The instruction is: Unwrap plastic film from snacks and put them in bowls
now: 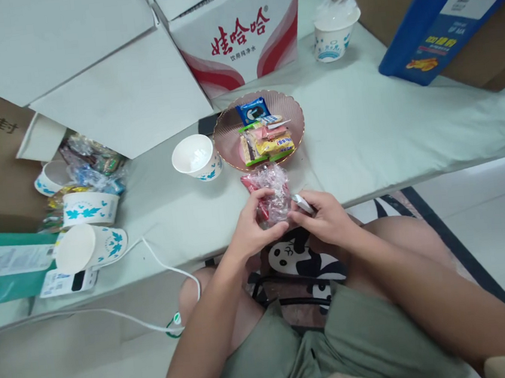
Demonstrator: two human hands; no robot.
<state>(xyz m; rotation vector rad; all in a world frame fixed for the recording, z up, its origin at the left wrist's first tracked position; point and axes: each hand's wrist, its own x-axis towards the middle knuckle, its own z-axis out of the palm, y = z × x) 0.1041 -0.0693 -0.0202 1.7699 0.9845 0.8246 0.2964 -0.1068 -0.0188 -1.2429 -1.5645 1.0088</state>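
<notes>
My left hand (259,227) is closed around a crinkled clear plastic bag (277,189) with something red inside. My right hand (325,214) grips a small silvery-white tool (303,203), its tip close to the bag's right side; what kind of tool it is I cannot make out. Just beyond the bag stands a pink ribbed bowl (229,149) with a gold rim. Several wrapped snacks lie in it, among them a blue packet (253,111) and a yellow packet (277,145). Left of the bowl is a white paper cup (197,158) with something pale and clear inside.
A white and red carton (241,43) stands behind the bowl. Farther right are a paper cup with plastic (338,32) and a blue container (446,18). Several paper cups (90,209) and wrapped items crowd the left. A white cable (170,267) hangs over the table edge.
</notes>
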